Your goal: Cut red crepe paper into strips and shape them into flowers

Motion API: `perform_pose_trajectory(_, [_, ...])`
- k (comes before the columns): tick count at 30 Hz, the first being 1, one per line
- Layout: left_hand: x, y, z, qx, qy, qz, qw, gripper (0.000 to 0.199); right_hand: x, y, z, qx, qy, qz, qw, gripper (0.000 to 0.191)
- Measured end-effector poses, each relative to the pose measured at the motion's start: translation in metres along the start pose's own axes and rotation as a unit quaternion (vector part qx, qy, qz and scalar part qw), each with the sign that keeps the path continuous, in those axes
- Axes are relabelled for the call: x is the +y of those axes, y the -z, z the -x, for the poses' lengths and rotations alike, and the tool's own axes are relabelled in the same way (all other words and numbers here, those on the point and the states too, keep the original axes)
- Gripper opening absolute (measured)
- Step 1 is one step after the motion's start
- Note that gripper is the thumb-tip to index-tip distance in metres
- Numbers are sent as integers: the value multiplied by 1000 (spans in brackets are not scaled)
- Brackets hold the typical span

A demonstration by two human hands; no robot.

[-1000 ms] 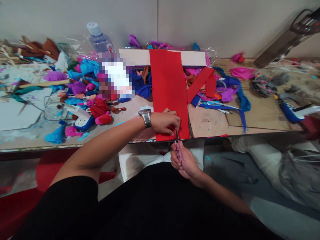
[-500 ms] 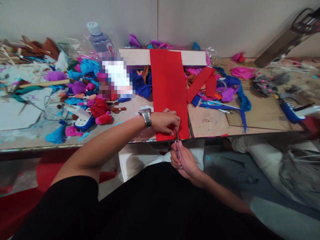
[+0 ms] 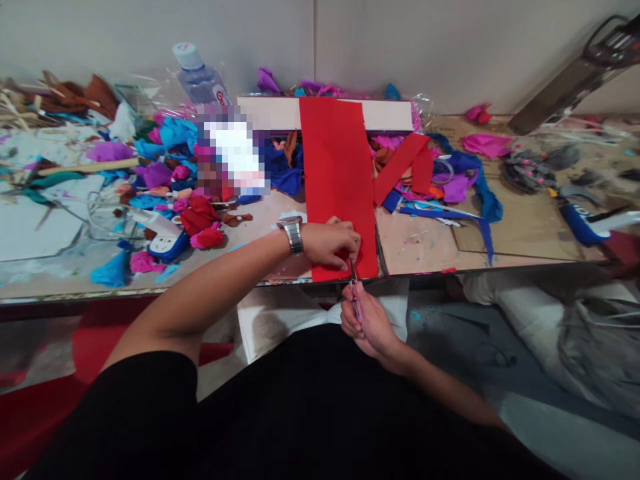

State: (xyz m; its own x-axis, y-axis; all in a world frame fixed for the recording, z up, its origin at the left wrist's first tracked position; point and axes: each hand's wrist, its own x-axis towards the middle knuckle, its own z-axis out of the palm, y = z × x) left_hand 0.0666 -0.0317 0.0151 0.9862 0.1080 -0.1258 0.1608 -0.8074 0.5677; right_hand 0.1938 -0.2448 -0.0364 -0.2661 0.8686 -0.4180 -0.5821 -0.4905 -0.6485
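Note:
A long red sheet [image 3: 337, 173] lies from the back board down to the table's front edge. My left hand [image 3: 333, 245], with a watch [image 3: 291, 235] at its wrist, rests on the lower part of the sheet, its fingers bent and pressed on the red material near the scissors' tip. My right hand [image 3: 367, 320] is closed around scissors [image 3: 354, 291] just below the table edge. The blades point up over the sheet's lower end, beside my left fingertips. How far apart the blades are is too small to tell.
Crumpled coloured pieces [image 3: 155, 175], a bottle [image 3: 200, 79] and a blue-and-white power strip [image 3: 167, 243] are on the left. Red strips [image 3: 403, 170], blue strips and a cardboard sheet [image 3: 520, 227] lie to the right. Another person's light-clothed leg [image 3: 530, 320] shows below the table at right.

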Motion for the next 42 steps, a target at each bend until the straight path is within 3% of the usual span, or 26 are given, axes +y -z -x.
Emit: perform_pose_trajectory(42, [1, 2, 1, -3, -2, -1, 1000, 18, 2, -1, -2, 15, 7, 17, 1000, 50])
